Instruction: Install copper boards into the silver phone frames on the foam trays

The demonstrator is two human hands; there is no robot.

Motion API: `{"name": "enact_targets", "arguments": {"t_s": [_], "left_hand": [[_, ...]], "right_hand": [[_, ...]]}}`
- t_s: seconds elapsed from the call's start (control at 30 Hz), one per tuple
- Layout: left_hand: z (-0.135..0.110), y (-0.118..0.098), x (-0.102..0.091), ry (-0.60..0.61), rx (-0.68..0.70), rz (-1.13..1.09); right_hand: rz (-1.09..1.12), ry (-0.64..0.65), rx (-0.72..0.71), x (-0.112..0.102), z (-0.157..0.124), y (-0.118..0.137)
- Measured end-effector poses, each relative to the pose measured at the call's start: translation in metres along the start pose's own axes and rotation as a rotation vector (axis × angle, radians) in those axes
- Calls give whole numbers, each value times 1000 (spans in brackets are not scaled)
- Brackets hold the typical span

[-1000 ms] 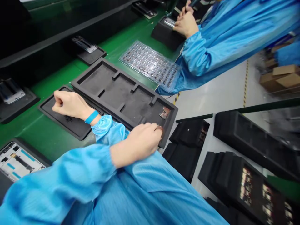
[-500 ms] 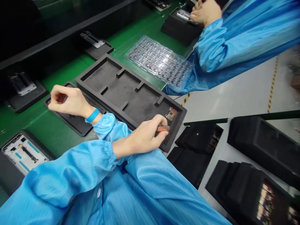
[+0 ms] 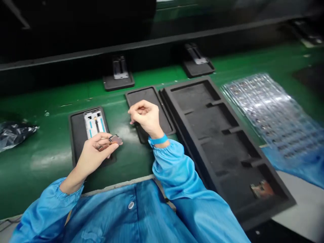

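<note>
The left hand (image 3: pixel 93 155) pinches a small copper-toned flex part (image 3: pixel 115 139) by its edge, above a black mat (image 3: pixel 77 141) near the front of the table (image 3: pixel 43 168). Blur hides detail, but it looks light and fragile, best held by the edges. The right hand (image 3: pixel 146 117) is curled shut, apparently empty.

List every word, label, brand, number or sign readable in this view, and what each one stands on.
No text can be read.
Phone housing on the black tray: blue strips, any markings too small and blurred to read.
Small copper-coloured part in the left hand: any markings too small and blurred to read.
Blue wristband: no lettering shows.
</note>
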State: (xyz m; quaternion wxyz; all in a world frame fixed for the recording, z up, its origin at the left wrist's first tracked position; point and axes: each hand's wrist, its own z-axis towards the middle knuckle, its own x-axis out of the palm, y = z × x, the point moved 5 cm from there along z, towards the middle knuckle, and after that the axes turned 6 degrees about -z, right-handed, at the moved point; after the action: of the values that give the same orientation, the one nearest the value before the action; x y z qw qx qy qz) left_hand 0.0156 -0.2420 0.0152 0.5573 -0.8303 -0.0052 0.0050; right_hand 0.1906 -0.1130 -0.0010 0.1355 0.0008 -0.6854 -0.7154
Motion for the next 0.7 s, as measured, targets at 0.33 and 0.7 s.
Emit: {"name": "enact_targets", "arguments": {"t_s": [0.33,0.7], "left_hand": [[16,7,-63,-179,86,-159],[15,30,-62,-65,1,-344]], "right_hand": [[198,189,457,69,-27,-32],[377,175,701,77,-43,-50]]}}
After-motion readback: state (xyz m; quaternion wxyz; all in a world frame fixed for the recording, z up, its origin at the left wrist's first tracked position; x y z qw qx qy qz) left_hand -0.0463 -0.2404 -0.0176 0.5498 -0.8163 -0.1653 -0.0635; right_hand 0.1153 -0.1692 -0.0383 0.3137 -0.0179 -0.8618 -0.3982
